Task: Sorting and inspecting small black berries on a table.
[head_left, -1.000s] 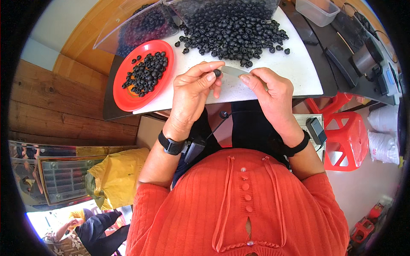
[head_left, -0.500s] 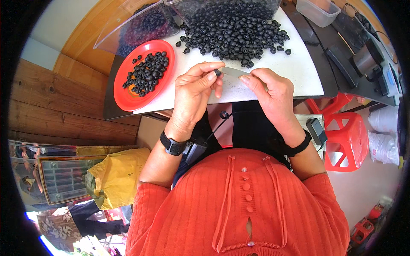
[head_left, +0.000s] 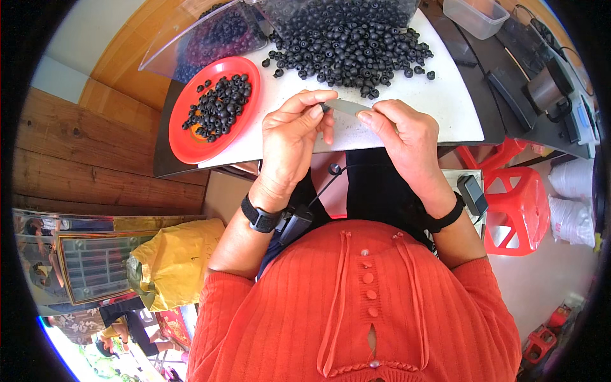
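Note:
My left hand (head_left: pixel 289 130) pinches one small black round piece (head_left: pixel 325 107) between thumb and forefinger, mostly hidden by the fingertips. In my right hand (head_left: pixel 407 130) is a flat grey blade (head_left: pixel 349 107), gripped between thumb and fingers; its far end meets the black piece. Both hands hover over the near edge of a white board (head_left: pixel 452 114). Beyond them spreads a heap of black round pieces (head_left: pixel 363 51), several showing a hole in one end. Left of my left hand sits a red plate (head_left: pixel 180 140) with more of these pieces on it.
A clear plastic bin (head_left: pixel 162 48) lies tipped behind the plate, pieces inside. To the right are a clear tub (head_left: pixel 474 22), a metal cup (head_left: pixel 547 89) and a red stool (head_left: pixel 522 210). A yellow bag (head_left: pixel 181 261) is at lower left, with people beyond it.
Both hands keep nearly the same place and grip. The blade has shifted slightly against the black piece, and my left wrist has turned a little.

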`<state>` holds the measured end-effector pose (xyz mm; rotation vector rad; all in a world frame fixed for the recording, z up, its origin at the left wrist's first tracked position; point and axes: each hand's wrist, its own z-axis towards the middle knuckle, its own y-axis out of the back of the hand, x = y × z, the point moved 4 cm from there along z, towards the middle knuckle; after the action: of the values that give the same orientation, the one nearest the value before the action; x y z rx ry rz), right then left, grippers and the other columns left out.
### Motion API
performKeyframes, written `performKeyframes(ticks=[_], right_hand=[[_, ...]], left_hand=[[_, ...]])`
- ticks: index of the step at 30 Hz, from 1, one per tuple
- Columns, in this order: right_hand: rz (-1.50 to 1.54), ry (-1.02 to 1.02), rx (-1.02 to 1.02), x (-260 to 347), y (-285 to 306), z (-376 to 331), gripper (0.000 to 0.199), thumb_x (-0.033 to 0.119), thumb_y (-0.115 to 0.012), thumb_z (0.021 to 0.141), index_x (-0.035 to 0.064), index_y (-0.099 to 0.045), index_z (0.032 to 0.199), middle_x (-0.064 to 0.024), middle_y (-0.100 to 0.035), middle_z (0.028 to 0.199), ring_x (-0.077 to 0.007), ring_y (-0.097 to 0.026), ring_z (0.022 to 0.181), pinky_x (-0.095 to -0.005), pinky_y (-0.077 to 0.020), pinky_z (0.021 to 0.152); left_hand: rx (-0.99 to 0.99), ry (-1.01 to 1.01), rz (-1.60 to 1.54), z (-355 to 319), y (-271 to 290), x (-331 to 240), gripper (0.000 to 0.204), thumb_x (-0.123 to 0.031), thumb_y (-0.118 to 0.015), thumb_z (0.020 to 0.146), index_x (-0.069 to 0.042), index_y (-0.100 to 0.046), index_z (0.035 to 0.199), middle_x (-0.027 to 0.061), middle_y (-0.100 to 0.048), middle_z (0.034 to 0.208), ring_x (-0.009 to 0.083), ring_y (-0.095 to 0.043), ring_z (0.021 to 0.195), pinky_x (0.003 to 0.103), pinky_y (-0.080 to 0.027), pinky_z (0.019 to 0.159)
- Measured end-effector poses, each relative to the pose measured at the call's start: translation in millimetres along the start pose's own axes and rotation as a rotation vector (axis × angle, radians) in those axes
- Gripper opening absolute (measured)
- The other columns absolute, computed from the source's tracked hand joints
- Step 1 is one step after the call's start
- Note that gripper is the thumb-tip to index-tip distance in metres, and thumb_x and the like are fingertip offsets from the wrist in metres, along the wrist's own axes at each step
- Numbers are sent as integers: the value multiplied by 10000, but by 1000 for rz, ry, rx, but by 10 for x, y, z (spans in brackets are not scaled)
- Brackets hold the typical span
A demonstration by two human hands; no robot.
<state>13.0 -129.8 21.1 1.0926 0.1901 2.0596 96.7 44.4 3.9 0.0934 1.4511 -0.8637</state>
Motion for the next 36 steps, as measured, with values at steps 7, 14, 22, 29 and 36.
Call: performKeyframes(ticks=[7,14,22,29,36], right_hand=[[-39,16,29,1,-7,-1,229,250,-737,896,49,-670,808,-116,-623,680,-288,-610,565,-382,-450,525],[213,-37,-9,-35,56,-42,179,178,-763,898,11,-707,865,-72,-638,674,-156,-593,567,-283,-441,535],[578,-300,-187,-201,369,-103,245,181,-656,994,-55,-719,994,20,-579,716,-53,-465,643,-219,-340,595],[705,-307,-287,-221,391,-122,261,184,-648,1003,-71,-708,999,-8,-614,751,-67,-500,647,-222,-361,608],[646,-294,-246,-222,422,-159,272,193,-640,1006,-72,-704,1009,-8,-599,730,-66,-501,652,-219,-361,614]], left_hand=[[-43,-6,-35,-4,-27,-13,225,13,-549,989,62,-680,1165,96,-658,981,169,-615,826,308,-512,683],[-135,-195,287,-58,51,-344,220,35,-587,956,55,-696,1146,75,-666,939,134,-612,693,273,-520,660],[-447,-455,1351,-59,709,-1162,235,-26,-665,911,-59,-741,1131,28,-693,1026,127,-619,878,246,-506,720],[62,-588,1637,161,-344,-342,459,-106,-744,823,-156,-682,1275,130,-560,1413,344,-473,1322,460,-385,1111],[268,-678,1773,491,-736,184,475,-233,-713,871,-115,-618,1321,150,-537,1459,385,-483,1340,497,-404,1047]])
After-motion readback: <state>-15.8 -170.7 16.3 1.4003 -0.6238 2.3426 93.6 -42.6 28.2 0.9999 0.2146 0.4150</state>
